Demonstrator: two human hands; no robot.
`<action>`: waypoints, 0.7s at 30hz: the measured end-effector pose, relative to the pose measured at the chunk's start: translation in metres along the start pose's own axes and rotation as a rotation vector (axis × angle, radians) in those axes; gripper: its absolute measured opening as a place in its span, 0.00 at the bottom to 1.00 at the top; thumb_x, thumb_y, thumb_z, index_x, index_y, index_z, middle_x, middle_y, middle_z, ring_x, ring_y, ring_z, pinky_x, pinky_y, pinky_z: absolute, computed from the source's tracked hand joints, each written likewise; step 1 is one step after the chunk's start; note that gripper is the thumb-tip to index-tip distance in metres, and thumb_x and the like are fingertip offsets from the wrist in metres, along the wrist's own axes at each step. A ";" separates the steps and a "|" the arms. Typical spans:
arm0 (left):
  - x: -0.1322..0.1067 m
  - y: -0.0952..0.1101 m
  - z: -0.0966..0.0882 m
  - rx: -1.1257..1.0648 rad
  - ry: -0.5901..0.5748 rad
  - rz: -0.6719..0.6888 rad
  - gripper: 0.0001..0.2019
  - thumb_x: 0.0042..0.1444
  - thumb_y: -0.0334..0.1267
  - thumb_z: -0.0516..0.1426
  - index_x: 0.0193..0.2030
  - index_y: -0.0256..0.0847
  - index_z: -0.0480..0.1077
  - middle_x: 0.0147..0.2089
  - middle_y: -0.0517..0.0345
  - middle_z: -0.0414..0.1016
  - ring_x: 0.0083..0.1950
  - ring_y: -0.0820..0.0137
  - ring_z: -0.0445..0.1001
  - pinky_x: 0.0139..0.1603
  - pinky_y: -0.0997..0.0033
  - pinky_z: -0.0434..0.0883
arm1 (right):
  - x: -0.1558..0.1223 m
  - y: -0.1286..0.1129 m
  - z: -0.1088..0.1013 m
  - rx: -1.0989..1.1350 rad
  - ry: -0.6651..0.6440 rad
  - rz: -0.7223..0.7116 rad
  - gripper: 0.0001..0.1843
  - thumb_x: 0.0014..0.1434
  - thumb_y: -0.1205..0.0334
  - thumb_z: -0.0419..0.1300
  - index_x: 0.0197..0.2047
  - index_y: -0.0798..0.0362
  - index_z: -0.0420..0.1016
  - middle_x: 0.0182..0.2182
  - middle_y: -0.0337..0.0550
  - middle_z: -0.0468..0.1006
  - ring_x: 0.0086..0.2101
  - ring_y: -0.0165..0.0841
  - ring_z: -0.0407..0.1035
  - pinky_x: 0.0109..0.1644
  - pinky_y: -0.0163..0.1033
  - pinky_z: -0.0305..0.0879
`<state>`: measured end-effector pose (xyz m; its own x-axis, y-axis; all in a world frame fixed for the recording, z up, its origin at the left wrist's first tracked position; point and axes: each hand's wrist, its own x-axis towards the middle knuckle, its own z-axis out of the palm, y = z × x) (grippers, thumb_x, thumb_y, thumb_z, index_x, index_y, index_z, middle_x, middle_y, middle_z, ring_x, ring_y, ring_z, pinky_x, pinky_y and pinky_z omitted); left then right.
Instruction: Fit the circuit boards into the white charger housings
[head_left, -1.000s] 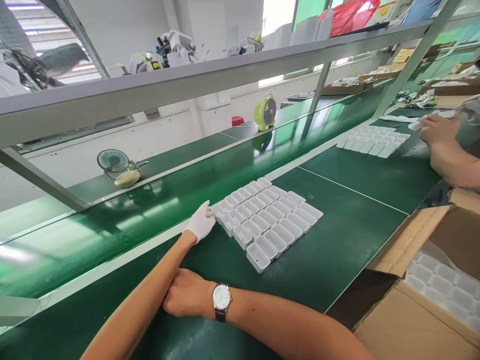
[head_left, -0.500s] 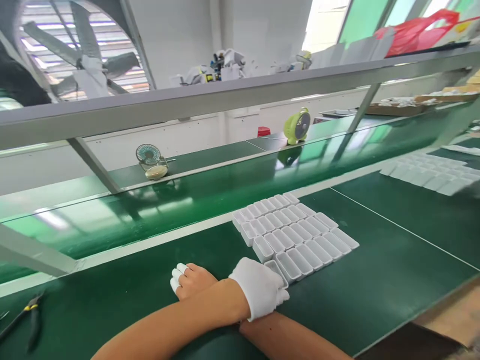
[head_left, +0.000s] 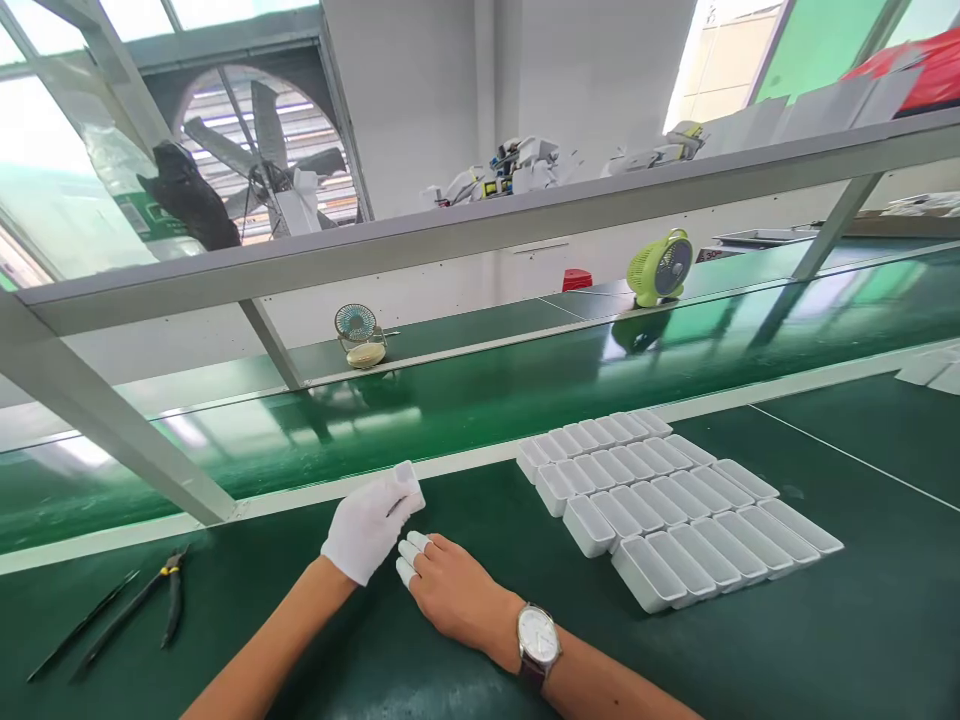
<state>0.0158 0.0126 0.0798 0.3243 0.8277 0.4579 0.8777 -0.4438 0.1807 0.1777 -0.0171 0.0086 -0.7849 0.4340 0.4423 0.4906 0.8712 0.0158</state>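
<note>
My left hand (head_left: 371, 525) wears a white glove and is closed around a small white plastic box (head_left: 406, 480), whose open top shows beyond the fingers. Just to its right, my right hand (head_left: 457, 590) is low over the green tabletop, white finger cots on several fingertips and a watch (head_left: 538, 636) on the wrist. Its fingers are stretched out toward the gloved hand, with no object visible in them. Further right, several rows of white open-topped boxes (head_left: 660, 500) are packed side by side.
At the left lie black-handled pliers (head_left: 174, 575) and thin dark tweezers (head_left: 82, 628). A light rail (head_left: 465, 462) divides the table from the glossy green belt (head_left: 450, 390). Behind it stand a small folding fan (head_left: 355, 323) and a green fan (head_left: 660, 268), below an overhead shelf (head_left: 487, 215).
My left hand has moved left from the front end of the box rows, bringing one box with it. My arms are uncrossed now, and the view has swung left.
</note>
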 end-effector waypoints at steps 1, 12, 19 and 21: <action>-0.007 -0.014 0.005 0.019 -0.006 0.003 0.17 0.67 0.40 0.49 0.32 0.43 0.77 0.30 0.55 0.76 0.33 0.67 0.74 0.36 0.70 0.69 | 0.000 0.001 -0.001 -0.010 -0.009 -0.008 0.07 0.63 0.72 0.57 0.38 0.58 0.78 0.35 0.50 0.80 0.39 0.39 0.74 0.48 0.46 0.71; -0.051 -0.027 0.032 -0.496 0.135 -0.392 0.15 0.65 0.47 0.49 0.34 0.43 0.70 0.26 0.61 0.68 0.27 0.71 0.67 0.30 0.71 0.70 | -0.008 -0.001 0.003 0.116 0.017 -0.084 0.09 0.63 0.69 0.58 0.42 0.54 0.79 0.45 0.51 0.81 0.50 0.39 0.73 0.59 0.45 0.68; -0.066 -0.029 0.041 -0.867 -0.386 -0.286 0.18 0.53 0.60 0.56 0.33 0.50 0.78 0.28 0.51 0.74 0.30 0.60 0.74 0.25 0.64 0.72 | -0.010 0.001 0.032 0.268 0.058 0.092 0.18 0.71 0.64 0.50 0.39 0.45 0.81 0.34 0.42 0.83 0.41 0.36 0.79 0.55 0.45 0.75; -0.061 -0.035 0.041 -0.905 -0.456 -0.282 0.22 0.53 0.64 0.56 0.38 0.51 0.79 0.29 0.51 0.76 0.30 0.58 0.76 0.23 0.63 0.71 | -0.011 0.003 0.040 0.331 0.093 0.100 0.19 0.73 0.60 0.47 0.45 0.41 0.81 0.37 0.40 0.84 0.45 0.37 0.80 0.51 0.43 0.78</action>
<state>-0.0196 -0.0081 0.0102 0.4163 0.9084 -0.0393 0.4125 -0.1501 0.8985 0.1724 -0.0097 -0.0320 -0.6936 0.5117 0.5070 0.4025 0.8590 -0.3164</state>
